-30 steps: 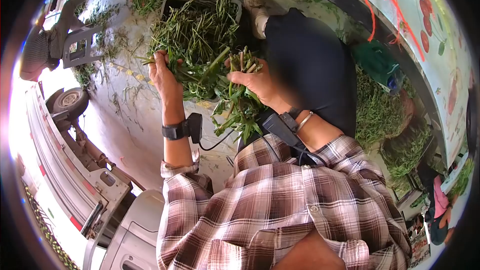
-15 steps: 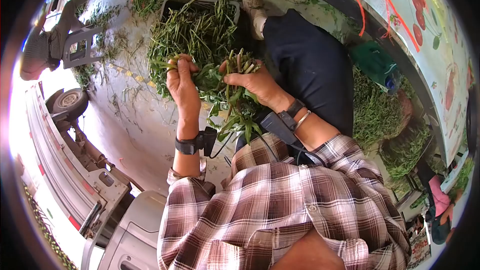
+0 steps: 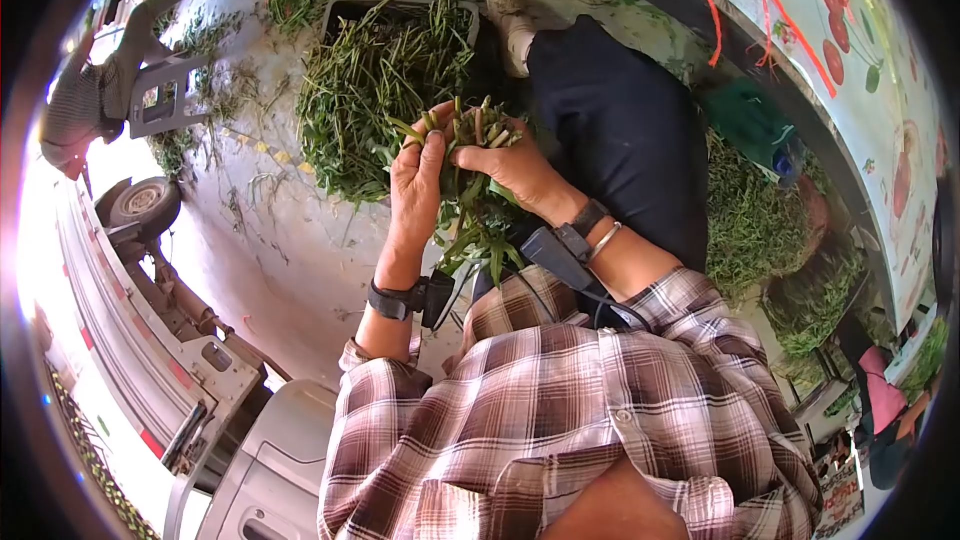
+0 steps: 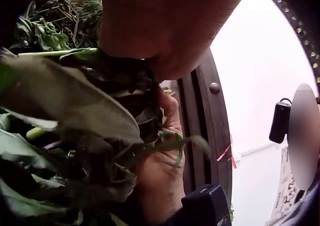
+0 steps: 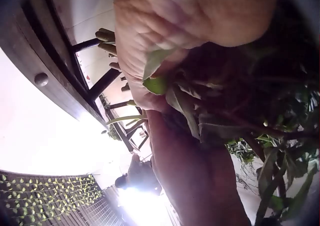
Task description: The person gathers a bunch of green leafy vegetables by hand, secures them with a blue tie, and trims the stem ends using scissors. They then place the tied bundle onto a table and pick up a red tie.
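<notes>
In the head view my right hand grips a bunch of leafy green stems, thumb across it. The thick cut ends point up above the fingers and the leaves hang below. My left hand is right beside it, its thumb and fingers pinching a few more stems against the bunch. Broad leaves fill much of the left wrist view and partly cover the right hand. In the right wrist view, leaves hang below the palm; the left-hand fingertips are hidden.
A dark crate heaped with cut stems stands just beyond the hands. More greens lie on the floor at right, near a table with a patterned cloth. A grey stool, a seated person and a vehicle are at left.
My left hand has moved right, from over the crate's near left side, bringing its stems against the bunch. The right hand has stayed nearly in place, still gripping the bunch.
</notes>
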`<state>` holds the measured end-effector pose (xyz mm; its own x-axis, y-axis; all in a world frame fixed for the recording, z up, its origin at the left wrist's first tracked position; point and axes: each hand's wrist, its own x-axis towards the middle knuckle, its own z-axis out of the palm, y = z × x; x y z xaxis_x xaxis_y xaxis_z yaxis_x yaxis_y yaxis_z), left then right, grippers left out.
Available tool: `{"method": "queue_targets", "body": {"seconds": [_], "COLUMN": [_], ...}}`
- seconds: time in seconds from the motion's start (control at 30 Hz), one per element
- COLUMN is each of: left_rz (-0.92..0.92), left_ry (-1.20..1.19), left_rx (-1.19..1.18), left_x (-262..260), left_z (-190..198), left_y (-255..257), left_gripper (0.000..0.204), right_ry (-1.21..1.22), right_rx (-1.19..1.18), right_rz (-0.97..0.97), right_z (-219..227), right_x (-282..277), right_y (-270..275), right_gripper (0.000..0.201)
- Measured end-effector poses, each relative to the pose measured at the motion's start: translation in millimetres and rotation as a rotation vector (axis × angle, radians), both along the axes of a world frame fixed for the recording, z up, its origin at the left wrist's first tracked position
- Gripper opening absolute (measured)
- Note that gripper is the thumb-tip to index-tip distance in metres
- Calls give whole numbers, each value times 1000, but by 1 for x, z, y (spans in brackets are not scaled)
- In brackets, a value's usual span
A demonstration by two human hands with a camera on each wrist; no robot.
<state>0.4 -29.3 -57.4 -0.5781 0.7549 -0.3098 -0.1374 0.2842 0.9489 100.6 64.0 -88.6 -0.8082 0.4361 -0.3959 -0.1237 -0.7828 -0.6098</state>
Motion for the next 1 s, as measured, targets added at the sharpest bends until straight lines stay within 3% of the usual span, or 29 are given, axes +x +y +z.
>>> {"method": "queue_targets", "body": {"seconds": [0.13,0.2,0.47,0.6,0.83,1.0], "left_rz": [-46,18,-70,-129,14,102], "left_ry": [-28,-266,-84,16,-149,-48], "left_rx": [-62,1,-25,-3,86,-12], "left_x": [2,5,9,10,10,9], "left_z": [2,6,8,11,3,-4], "left_y": [0,1,6,5,1,-8], "left_gripper": [39,40,50,53,51,46], "right_ry": [1,-6,-81,-83,-103,-50], "right_rx": [52,90,186,129,133,31], "right_rz": [-12,23,128,86,44,-11], "right_z": [-7,-6,-6,-4,-5,1], "right_x": [-2,-2,0,0,-1,-1], "right_y": [-2,-2,-1,0,-1,1], "right_gripper": [30,29,22,21,24,25]}}
